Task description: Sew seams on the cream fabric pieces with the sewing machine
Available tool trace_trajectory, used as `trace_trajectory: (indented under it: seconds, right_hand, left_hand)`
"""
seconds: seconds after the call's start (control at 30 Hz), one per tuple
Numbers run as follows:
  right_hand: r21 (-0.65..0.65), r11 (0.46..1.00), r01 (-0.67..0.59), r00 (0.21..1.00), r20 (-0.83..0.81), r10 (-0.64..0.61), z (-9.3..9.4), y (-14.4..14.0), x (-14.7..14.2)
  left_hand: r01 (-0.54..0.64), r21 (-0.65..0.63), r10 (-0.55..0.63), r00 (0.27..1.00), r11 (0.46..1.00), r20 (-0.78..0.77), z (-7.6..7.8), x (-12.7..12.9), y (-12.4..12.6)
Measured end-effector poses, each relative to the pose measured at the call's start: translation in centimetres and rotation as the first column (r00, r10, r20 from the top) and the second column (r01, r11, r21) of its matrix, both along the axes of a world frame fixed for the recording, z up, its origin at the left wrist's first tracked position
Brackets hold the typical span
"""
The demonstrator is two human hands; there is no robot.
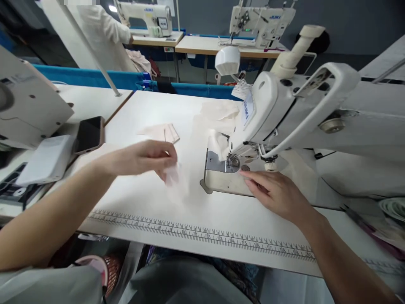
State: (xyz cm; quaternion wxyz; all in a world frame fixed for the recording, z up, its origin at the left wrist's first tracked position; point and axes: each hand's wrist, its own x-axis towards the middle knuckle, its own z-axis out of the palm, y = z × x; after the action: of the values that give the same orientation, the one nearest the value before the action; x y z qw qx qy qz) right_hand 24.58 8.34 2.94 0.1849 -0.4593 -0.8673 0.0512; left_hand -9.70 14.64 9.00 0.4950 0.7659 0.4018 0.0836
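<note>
My left hand (147, 158) is closed on a thin, pale piece of fabric (173, 176), blurred by motion, above the white table left of the sewing machine (257, 114). My right hand (278, 192) lies low by the machine bed, fingers stretched out. Its fingertips are at a small dark round piece (245, 168) beside the presser foot (233, 162); whether they press on it I cannot tell. White fabric (218, 141) is bunched behind the metal needle plate (215, 162). A folded pale pink fabric piece (171, 133) lies beyond my left hand.
A printed ruler (196, 232) runs along the table's front edge. To the left are a phone (90, 134) and a white box (47, 159). Dark scissors or snips (360, 221) lie at right. A pink basket (110, 270) stands below. Another person (101, 33) works behind.
</note>
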Motion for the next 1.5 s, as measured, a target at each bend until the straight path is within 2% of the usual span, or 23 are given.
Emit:
trace_trajectory:
  seconds: [0.1, 0.17, 0.23, 0.27, 0.3, 0.33, 0.4, 0.43, 0.5, 0.6, 0.67, 0.7, 0.77, 0.83, 0.97, 1.03, 1.17, 1.27, 1.4, 1.43, 1.5]
  right_hand:
    - [-0.031, 0.997, -0.071, 0.996, -0.064, 0.069, 0.4, -0.4, -0.6]
    - [-0.024, 0.99, -0.139, 0.986, -0.091, 0.137, 0.3, -0.6, -1.0]
    - [0.007, 0.981, -0.194, 0.977, -0.093, 0.194, 0.0, -0.8, -1.3]
    - [0.024, 0.977, -0.212, 0.974, -0.079, 0.213, -0.2, -0.8, -1.5]
    - [0.042, 0.973, -0.225, 0.972, -0.058, 0.228, -0.4, -0.9, -1.7]
    - [0.058, 0.97, -0.234, 0.971, -0.033, 0.236, -0.6, -0.9, -1.8]
    - [0.086, 0.966, -0.242, 0.97, 0.018, 0.241, -0.9, -1.1, -2.1]
    - [0.1, 0.966, -0.24, 0.971, 0.04, 0.237, -0.9, -1.1, -2.3]
    - [0.132, 0.966, -0.223, 0.974, 0.08, 0.214, -1.0, -1.2, -2.8]
    - [0.164, 0.97, -0.181, 0.975, 0.156, 0.155, -1.2, -1.2, -3.6]
    - [0.182, 0.975, -0.13, 0.973, 0.211, 0.09, -1.4, -1.1, -4.0]
    - [0.197, 0.976, -0.094, 0.971, 0.233, 0.047, -1.5, -1.0, -4.1]
    - [0.246, 0.969, -0.025, 0.968, 0.248, -0.038, -1.6, -1.0, -4.0]
    - [0.296, 0.955, -0.002, 0.972, 0.224, -0.067, -1.6, -1.1, -3.7]
    - [0.286, 0.952, -0.112, 0.981, 0.182, 0.061, -1.4, -1.7, -3.6]
    - [0.247, 0.958, -0.144, 0.973, 0.212, 0.091, -1.3, -1.7, -3.8]
    - [0.273, 0.962, -0.025, 0.958, 0.28, -0.055, -1.5, -1.5, -4.1]
    - [0.304, 0.953, 0.0, 0.961, 0.264, -0.084, -1.5, -1.6, -4.0]
    - [0.274, 0.96, -0.052, 0.962, 0.272, -0.026, -1.4, -2.1, -3.8]
    - [0.275, 0.96, -0.057, 0.958, 0.287, -0.025, -1.4, -2.1, -3.8]
    - [0.296, 0.953, -0.061, 0.951, 0.306, -0.034, -1.4, -2.2, -3.7]
  left_hand:
    - [0.139, -0.244, -0.129, 0.99, 0.96, 0.056, -1.9, 4.9, -0.3]
    - [0.169, -0.268, -0.169, 0.985, 0.948, 0.024, -3.4, 7.9, 0.3]
    - [0.193, -0.145, -0.201, 0.979, 0.97, -0.042, -4.6, 10.1, 1.0]
    - [0.184, -0.006, -0.184, 0.98, 0.983, -0.077, -5.1, 10.7, 1.3]
    - [0.154, 0.173, -0.137, 0.985, 0.973, -0.103, -5.3, 11.1, 1.3]
    - [0.108, 0.365, -0.07, 0.991, 0.925, -0.116, -5.4, 11.2, 1.2]
    - [0.033, 0.672, 0.05, 0.993, 0.74, -0.103, -5.4, 10.7, 0.2]
    - [0.033, 0.76, 0.069, 0.992, 0.649, -0.102, -5.4, 10.2, -0.7]
    - [0.118, 0.847, -0.003, 0.991, 0.518, -0.136, -5.4, 9.2, -3.0]
    - [0.277, 0.9, -0.138, 0.96, 0.337, -0.244, -6.2, 8.1, -6.4]
    - [0.334, 0.904, -0.167, 0.94, 0.266, -0.298, -6.9, 7.7, -7.8]
    - [0.351, 0.902, -0.17, 0.933, 0.251, -0.316, -7.2, 7.7, -8.2]
    - [0.368, 0.897, -0.174, 0.927, 0.245, -0.333, -7.6, 7.7, -8.4]
    - [0.366, 0.893, -0.17, 0.928, 0.263, -0.331, -7.7, 7.8, -8.2]
    - [0.345, 0.884, -0.167, 0.937, 0.315, -0.306, -7.5, 7.9, -7.8]
    - [0.339, 0.886, -0.172, 0.939, 0.317, -0.298, -7.5, 7.9, -7.8]
    - [0.333, 0.9, -0.177, 0.94, 0.282, -0.293, -7.8, 7.9, -7.8]
    - [0.33, 0.898, -0.178, 0.941, 0.293, -0.288, -7.8, 8.2, -7.8]
    - [0.304, 0.89, -0.193, 0.949, 0.339, -0.25, -7.2, 8.2, -8.0]
    - [0.292, 0.885, -0.198, 0.952, 0.363, -0.233, -6.9, 7.8, -8.0]
    - [0.258, 0.857, -0.18, 0.964, 0.445, -0.196, -6.0, 6.2, -7.6]
